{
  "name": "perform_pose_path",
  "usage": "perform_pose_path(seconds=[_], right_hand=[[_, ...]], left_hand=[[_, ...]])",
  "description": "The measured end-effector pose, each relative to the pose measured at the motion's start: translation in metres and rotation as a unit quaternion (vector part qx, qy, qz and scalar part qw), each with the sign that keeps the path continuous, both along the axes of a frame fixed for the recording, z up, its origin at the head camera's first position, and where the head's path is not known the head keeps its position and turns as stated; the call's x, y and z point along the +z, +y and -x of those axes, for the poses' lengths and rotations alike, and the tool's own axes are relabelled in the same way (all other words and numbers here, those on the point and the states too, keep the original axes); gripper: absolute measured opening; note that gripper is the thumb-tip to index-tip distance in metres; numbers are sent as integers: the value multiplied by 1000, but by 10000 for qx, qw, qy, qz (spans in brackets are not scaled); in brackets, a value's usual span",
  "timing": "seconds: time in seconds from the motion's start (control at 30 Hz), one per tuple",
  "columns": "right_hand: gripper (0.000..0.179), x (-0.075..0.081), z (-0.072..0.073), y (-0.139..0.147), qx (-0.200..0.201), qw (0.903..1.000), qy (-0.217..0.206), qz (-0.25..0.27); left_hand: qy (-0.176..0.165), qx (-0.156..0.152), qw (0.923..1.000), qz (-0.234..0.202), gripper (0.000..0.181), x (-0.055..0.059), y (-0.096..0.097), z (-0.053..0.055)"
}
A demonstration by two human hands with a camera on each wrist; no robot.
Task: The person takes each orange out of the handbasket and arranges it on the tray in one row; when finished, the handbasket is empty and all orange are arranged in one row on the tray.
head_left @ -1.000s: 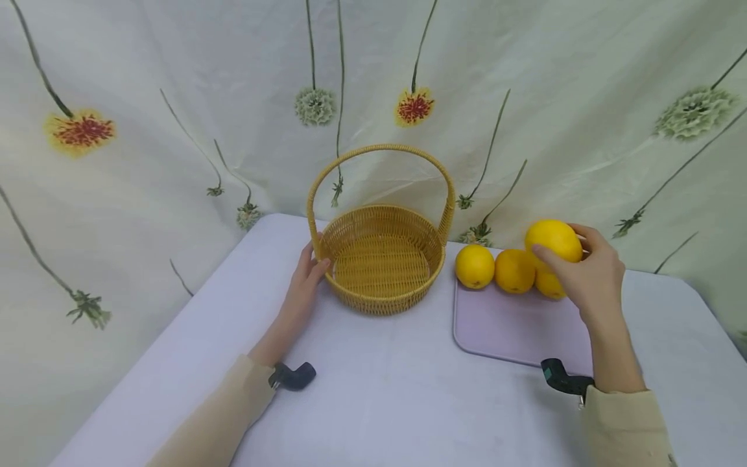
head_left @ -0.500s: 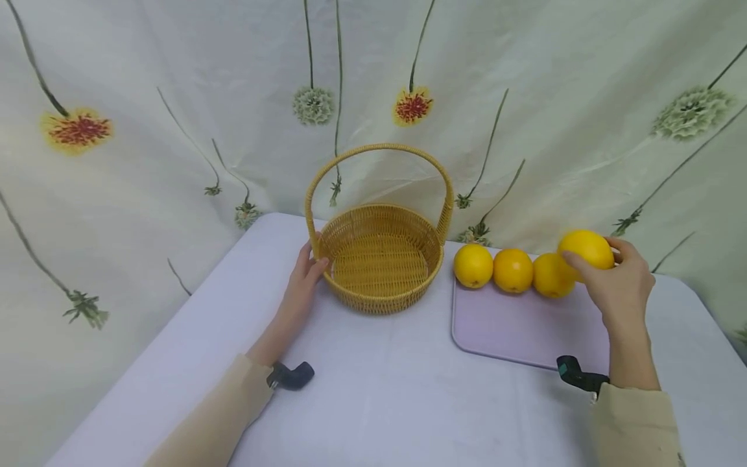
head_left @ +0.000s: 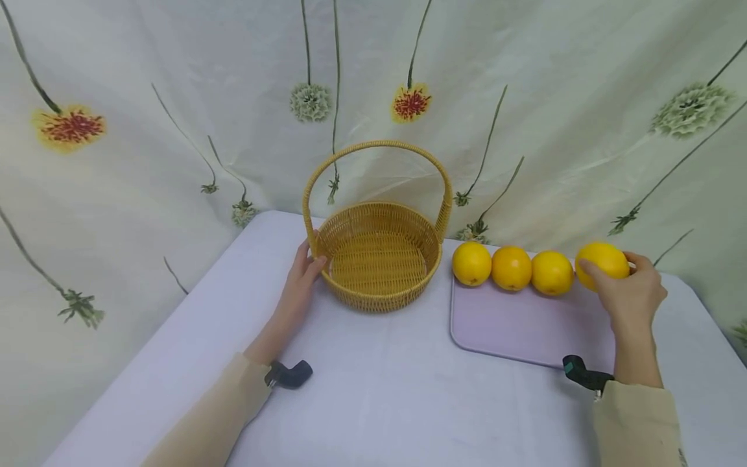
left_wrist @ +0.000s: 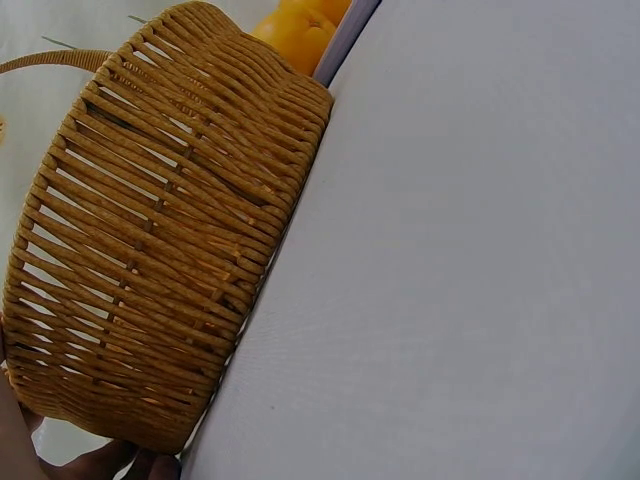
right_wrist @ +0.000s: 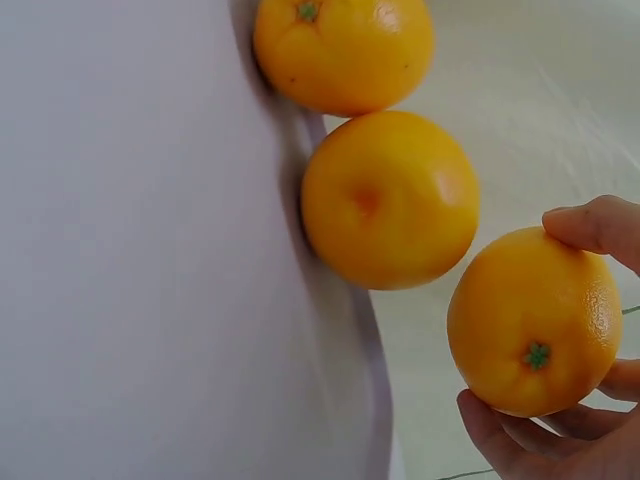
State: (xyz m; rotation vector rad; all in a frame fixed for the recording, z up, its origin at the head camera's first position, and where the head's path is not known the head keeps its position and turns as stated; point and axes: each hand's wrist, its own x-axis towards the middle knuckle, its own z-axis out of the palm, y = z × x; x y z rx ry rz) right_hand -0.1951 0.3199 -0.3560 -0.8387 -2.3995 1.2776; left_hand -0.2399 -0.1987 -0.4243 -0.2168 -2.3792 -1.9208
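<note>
At the wicker basket's [head_left: 382,302] left side, my left hand [head_left: 299,279] holds the rim by the foot of the tall handle, thumb in front. In the left wrist view, the basket's woven wall [left_wrist: 150,240] fills the left half, and fingers [left_wrist: 105,460] show under it. My right hand [head_left: 633,292] grips an orange [head_left: 602,264] between thumb and fingers, at the right end of a row. In the right wrist view that orange [right_wrist: 533,320] is held off the tray, close beside another orange [right_wrist: 390,200]. The basket has nothing inside.
Three oranges [head_left: 511,268] sit side by side along the back of a lilac tray [head_left: 525,324], right of the basket. A white cloth [head_left: 397,389] covers the table. Behind hangs a flower-print curtain [head_left: 268,65].
My right hand has carried its orange rightward and down, from above the third orange to that orange's right side. My left hand stays at the basket.
</note>
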Motion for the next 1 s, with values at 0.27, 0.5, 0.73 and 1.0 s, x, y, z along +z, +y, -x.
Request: perform_pose_path(seconds=[0.27,0.5,0.73,1.0], right_hand=[[89,-15,2,5,145,9994,-300,-97],[85,-27,5,9,302,9980,-501,-233],[85,-28,6,8,407,9972,-536,-321],[84,-28,8,7,250,9986,-414,-211]], left_hand=[[1,9,10000,5,62,2,0,-1],[-34,-5,10000,-47,63,0,0,1],[-24,13,10000,-26,62,-1,0,1],[16,22,10000,43,61,-3,-2,1]])
